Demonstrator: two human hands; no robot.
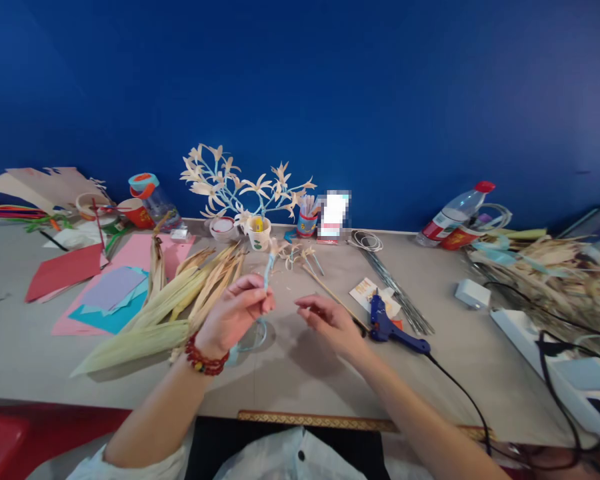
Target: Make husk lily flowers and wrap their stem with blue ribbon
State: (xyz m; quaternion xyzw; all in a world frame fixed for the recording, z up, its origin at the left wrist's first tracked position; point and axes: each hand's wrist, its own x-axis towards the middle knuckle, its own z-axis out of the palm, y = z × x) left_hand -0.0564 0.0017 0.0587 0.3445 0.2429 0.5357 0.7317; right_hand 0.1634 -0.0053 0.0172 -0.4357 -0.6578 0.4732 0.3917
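Observation:
My left hand (237,307) pinches the pale blue wrapped stem of a small corn husk flower (275,251), which stands upright above the fingertips. Below that hand, a light blue strip (261,337) curls near the table; where it leads behind the wrist is hidden. A little to the right, my right hand (333,323) hovers over the table with bent fingers apart and nothing visible in them. Other small husk flowers (309,254) lie just behind the hands. Further back, a paper cup (258,239) holds branching husk flowers (260,188) on blue stems.
Corn husks (165,310) and coloured paper (113,291) lie left. A blue glue gun (380,319) with a black cord, a wire bundle (397,287), and a power strip (523,333) are right. A bottle (450,217) leans near the blue wall.

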